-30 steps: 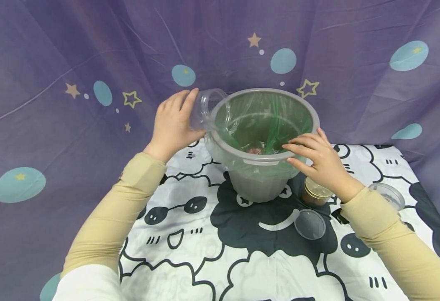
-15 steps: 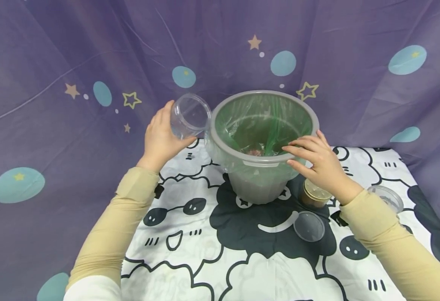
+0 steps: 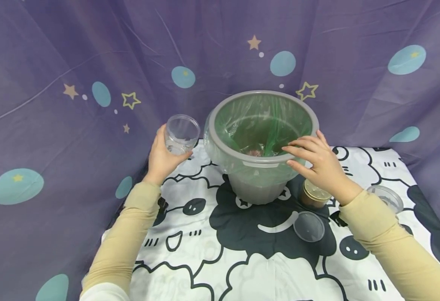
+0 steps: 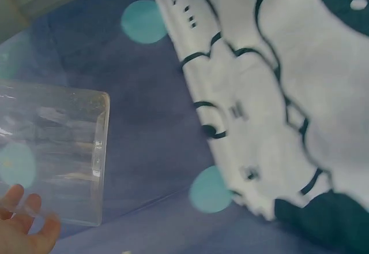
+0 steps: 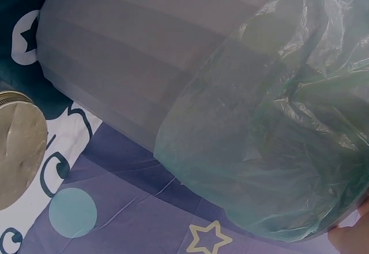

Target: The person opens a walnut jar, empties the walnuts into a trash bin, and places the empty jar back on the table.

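Note:
A clear plastic jar (image 3: 181, 133) is held in my left hand (image 3: 161, 158), left of the bin, its open mouth facing up. In the left wrist view the jar (image 4: 63, 144) is see-through, with fingertips (image 4: 41, 230) against its side. My right hand (image 3: 319, 161) rests at the right front rim of a grey bin (image 3: 257, 190), fingers lying fairly straight over the edge. A thin green bag (image 3: 242, 113) lines the bin and folds over its outside. Inside lies something small and reddish (image 3: 255, 153). Only a bit of the right hand (image 5: 351, 231) shows in the right wrist view.
A jar with a gold-coloured lid (image 3: 316, 192) stands beside the bin's right side. Near it lies a clear round lid (image 3: 308, 226); another clear round piece (image 3: 386, 197) is partly behind the right sleeve. A purple curtain (image 3: 220, 37) hangs behind the patterned cloth (image 3: 182, 267).
My left hand has drawn the clear jar away from the bin's rim, leftward and down, turning it from tipped sideways to mouth up. My right hand stays at the rim.

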Demonstrator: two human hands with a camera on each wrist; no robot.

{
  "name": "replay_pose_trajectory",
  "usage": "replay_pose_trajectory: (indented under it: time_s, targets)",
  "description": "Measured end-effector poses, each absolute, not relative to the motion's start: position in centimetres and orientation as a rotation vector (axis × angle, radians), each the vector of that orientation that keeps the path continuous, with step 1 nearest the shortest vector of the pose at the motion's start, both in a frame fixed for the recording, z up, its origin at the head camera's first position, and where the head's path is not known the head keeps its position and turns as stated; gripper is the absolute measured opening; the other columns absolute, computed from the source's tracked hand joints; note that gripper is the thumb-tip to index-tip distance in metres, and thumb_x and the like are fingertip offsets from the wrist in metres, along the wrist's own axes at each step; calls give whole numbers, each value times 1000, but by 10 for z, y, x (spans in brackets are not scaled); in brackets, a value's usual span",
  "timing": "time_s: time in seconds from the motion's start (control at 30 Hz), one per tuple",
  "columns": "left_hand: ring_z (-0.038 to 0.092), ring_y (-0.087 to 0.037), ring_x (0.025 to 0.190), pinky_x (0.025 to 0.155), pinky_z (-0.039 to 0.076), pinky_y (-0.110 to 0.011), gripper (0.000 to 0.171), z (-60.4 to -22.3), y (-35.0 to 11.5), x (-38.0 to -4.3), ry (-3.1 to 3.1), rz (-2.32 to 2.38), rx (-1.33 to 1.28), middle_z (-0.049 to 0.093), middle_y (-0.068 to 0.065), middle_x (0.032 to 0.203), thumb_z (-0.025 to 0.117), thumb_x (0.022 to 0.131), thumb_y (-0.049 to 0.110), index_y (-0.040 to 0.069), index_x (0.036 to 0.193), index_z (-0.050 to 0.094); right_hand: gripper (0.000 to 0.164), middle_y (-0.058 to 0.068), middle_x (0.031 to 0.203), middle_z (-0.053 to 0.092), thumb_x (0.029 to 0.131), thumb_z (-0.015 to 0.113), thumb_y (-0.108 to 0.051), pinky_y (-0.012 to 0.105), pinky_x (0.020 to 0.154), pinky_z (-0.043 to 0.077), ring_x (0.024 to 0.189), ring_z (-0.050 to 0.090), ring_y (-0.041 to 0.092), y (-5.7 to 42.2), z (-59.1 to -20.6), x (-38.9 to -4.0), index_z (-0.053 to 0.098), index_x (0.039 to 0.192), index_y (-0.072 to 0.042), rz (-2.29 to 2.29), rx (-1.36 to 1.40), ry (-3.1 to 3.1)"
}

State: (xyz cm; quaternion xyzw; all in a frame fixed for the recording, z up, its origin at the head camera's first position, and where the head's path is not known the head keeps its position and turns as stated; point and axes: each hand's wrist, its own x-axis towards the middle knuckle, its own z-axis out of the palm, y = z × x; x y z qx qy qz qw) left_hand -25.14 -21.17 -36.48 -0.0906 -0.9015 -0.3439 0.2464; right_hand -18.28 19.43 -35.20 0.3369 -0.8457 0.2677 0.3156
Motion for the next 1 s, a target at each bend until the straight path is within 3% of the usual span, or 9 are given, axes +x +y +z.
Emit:
replay_pose_trajectory:
  time_s: [0.3,0.47,1.0]
  targets:
    - [44,-30,126,107,35,-46,101,-399,-215,-250,-2392,-1199,-185,45,-15,137,88,62,18,13,145,32,55,11,105,66,95,41,-56,62,112,15,108,52,32,193,-352,-184,70,111,-12,704,899,-2221]
    - [41,-32,129,110,33,-45,104,-418,-221,-249,-2385,-1291,-102,42,-16,142,88,63,15,10,147,27,55,12,105,66,95,41,-56,62,112,15,107,53,32,193,-352,-183,70,110,-12,706,895,-2220]
    - [36,-38,132,110,30,-52,104,-457,-222,-257,-2548,-1319,-30,37,-21,144,85,68,19,6,148,21,54,12,106,66,95,42,-55,63,112,15,107,53,32,194,-352,-183,70,111,-11,717,890,-2214]
